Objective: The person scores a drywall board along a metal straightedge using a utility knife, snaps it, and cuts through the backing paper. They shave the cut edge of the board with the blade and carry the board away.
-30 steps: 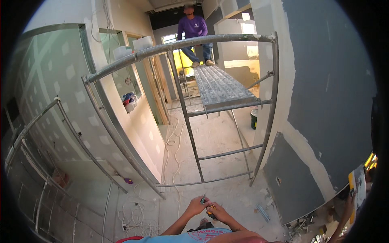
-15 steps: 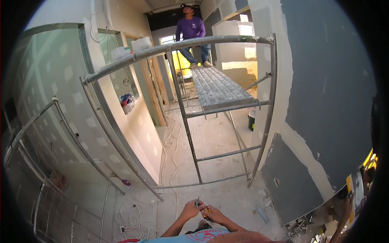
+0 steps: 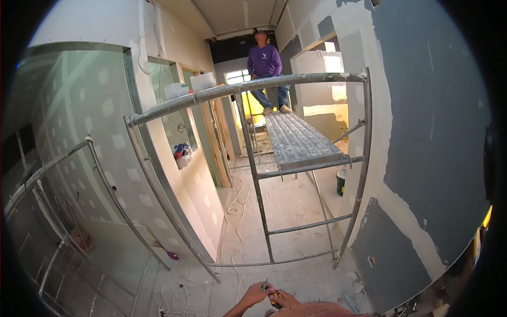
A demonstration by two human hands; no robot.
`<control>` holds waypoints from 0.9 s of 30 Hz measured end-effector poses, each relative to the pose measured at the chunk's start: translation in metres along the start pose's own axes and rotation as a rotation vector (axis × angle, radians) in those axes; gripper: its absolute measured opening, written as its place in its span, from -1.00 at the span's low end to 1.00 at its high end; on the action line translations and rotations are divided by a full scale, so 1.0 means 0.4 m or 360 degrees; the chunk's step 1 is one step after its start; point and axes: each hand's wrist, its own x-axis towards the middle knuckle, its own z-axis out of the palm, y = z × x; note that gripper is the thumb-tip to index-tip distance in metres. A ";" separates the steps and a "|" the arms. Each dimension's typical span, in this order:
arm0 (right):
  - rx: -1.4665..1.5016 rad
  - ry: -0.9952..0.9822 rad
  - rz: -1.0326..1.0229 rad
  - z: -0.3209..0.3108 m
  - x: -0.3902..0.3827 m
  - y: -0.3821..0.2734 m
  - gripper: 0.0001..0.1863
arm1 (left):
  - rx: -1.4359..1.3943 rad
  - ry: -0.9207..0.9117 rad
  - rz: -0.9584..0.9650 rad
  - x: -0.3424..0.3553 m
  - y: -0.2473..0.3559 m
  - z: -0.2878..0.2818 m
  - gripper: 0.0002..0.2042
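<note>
At the lower middle of the head view my two hands are close together. My left hand (image 3: 257,293) is closed around a small green-and-dark object (image 3: 265,286) with a narrow tip pointing up; its exact kind is too small to make out. Beside it, my right hand (image 3: 287,299) wraps round a yellow-and-black handled tool (image 3: 275,302), whose working end is hidden. Beyond my hands stands a metal scaffold frame (image 3: 264,214), which neither hand touches.
A metal plank (image 3: 303,140) spans the scaffold, and a person in a purple top (image 3: 264,61) sits at its far end. White cables (image 3: 177,298) lie on the floor at left. Another scaffold frame (image 3: 100,164) stands left. A dark bucket (image 3: 340,182) is beyond, near the right wall.
The view has tilted up, so the scaffold, the person and my hands appear lower. Both hands keep hold of their things.
</note>
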 end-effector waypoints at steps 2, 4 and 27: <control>0.0048 0.0013 -0.0118 -0.008 0.009 0.017 -0.52 | -0.0018 -0.0018 0.0014 -0.002 0.023 -0.002 -0.67; 0.0052 0.0018 -0.0141 -0.013 0.012 0.014 -0.48 | -0.0039 -0.0019 0.0047 0.003 0.026 -0.001 -0.67; -0.0250 0.0070 -0.0078 -0.009 -0.053 -0.056 -0.26 | -0.0036 0.0022 -0.0017 -0.012 0.013 0.004 -0.68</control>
